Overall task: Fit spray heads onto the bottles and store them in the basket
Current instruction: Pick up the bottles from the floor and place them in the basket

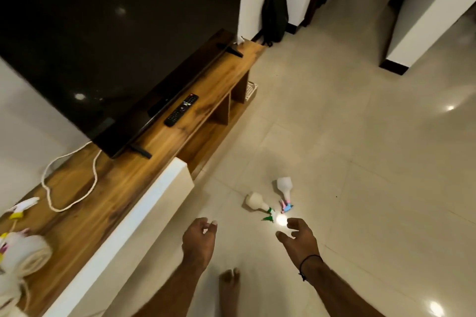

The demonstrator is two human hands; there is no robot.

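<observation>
Foot (229, 280): bare, on the pale tiled floor (360, 162) at the bottom of the view, between the two forearms.
Left hand (199, 238): held out above the floor, nearer the viewer than the bottles, fingers loosely curled, holding nothing.
Right hand (300, 237): held out beside the left, thumb and fingers spread apart, holding nothing; a dark cord (307, 264) circles the wrist.
Glare (281, 219): a bright spot of reflected light on the floor, just beyond the right hand's fingertips and touching the near end of the bottles.
Green bottle (256, 202): white, lying on its side on the floor just beyond the hands, a green spray head fitted, pointing toward the hands.
Pink bottle (284, 186): white, lying just right of the green bottle, with a pink and blue spray head, also pointing toward the hands.
Worktop (144, 162): long low wooden TV unit left of the bottles, with a white front panel and open shelves.
On the worktop, near end: more white bottles (23, 252) and a loose yellow spray head (22, 207), blurred, far left of the bottles.
Cable (69, 183): white, looping on the worktop.
Remote (181, 109): black, on the worktop in front of the TV (103, 46).
Basket (250, 90): pale, lattice-sided, on the floor at the worktop's far end, mostly hidden.
Bag (275, 15): black, against the white wall, well beyond the bottles.
</observation>
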